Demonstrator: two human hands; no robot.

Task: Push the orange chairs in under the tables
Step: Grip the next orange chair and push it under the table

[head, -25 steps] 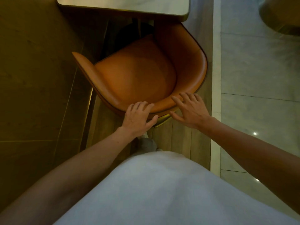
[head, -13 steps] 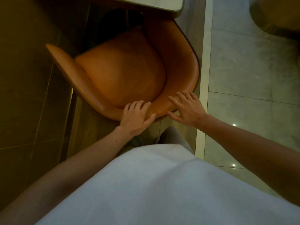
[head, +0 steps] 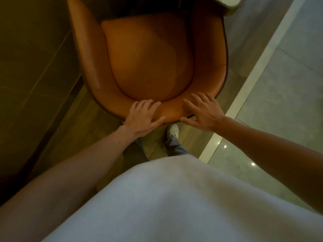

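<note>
Two hands are on the curved back of the orange chair (head: 150, 63), and that is the whole of the hold. The left hand (head: 143, 117) grips the top rim, fingers bent over the inside and thumb along the outer face; the right hand (head: 203, 112) lies flatter, fingers spread over the padding and thumb stretched under the rim, pressing more than clasping.

The chair stands on the wood-look floor (head: 78, 130), near the edge where a pale strip (head: 253, 70) divides it from the grey tiles (head: 283, 88); its open front faces the table (head: 230, 6), of which only one corner shows. The seat front runs into shadow there, so I cannot tell how far under it sits. A pale shoe (head: 173, 132) is planted just behind the chair back.

I'd judge the shell stiff beneath its cushioning, so a shove at the rim should carry straight through; the covering looks smooth and may slide under a flat palm, so a wrapped grip seems safer. It looks solid rather than light, and the legs are hidden, so it may drag or catch; hands set apart on the rim should keep it square.
</note>
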